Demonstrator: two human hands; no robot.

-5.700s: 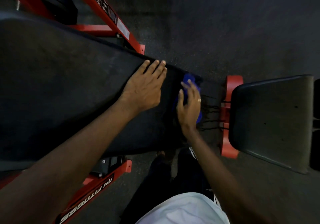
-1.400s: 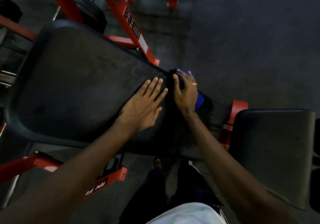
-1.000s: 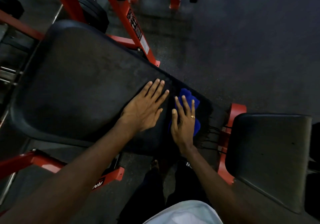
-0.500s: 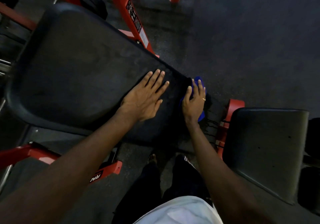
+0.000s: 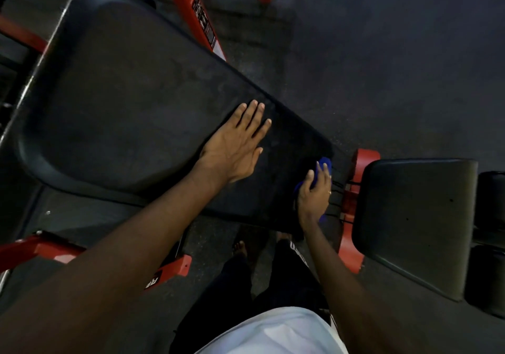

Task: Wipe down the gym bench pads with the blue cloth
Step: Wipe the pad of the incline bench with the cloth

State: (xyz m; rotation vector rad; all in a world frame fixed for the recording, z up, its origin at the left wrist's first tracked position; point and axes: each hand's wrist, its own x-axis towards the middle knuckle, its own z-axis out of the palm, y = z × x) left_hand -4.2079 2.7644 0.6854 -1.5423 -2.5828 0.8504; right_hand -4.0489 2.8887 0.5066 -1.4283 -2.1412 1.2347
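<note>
As the head camera looks down over both arms, I list the following. Long pad (image 5: 123,102): black, running from upper left to the centre, narrow end toward the right. Left hand (image 5: 235,148): flat on the long pad near that narrow end, palm down, fingers straight and slightly spread, holding nothing. Right hand (image 5: 314,192): at the narrow end of the long pad, fingers held close together and laid over the cloth, thumb a little apart, pressing it against the pad's edge. Cloth (image 5: 323,165): blue, bunched under the right hand at the pad's end; I see it past the fingertips, between thumb and fingers, and below the heel of the hand. Ring (image 5: 330,192): on one finger of the right hand. Seat pad (image 5: 418,217): black, to the right, apart from the long pad, untouched by either hand. Frame (image 5: 360,157): red, showing in the gap between the two pads, with dark straps crossing just beside the right hand; more red members lie at upper left and lower left. Label (image 5: 203,25): on a red upright beyond the long pad, text too small for me to read. Floor (image 5: 382,66): dark and speckled. Shirt (image 5: 273,331): white, at the bottom edge, above dark trousers. Foot (image 5: 240,245): on the floor below the long pad.
</note>
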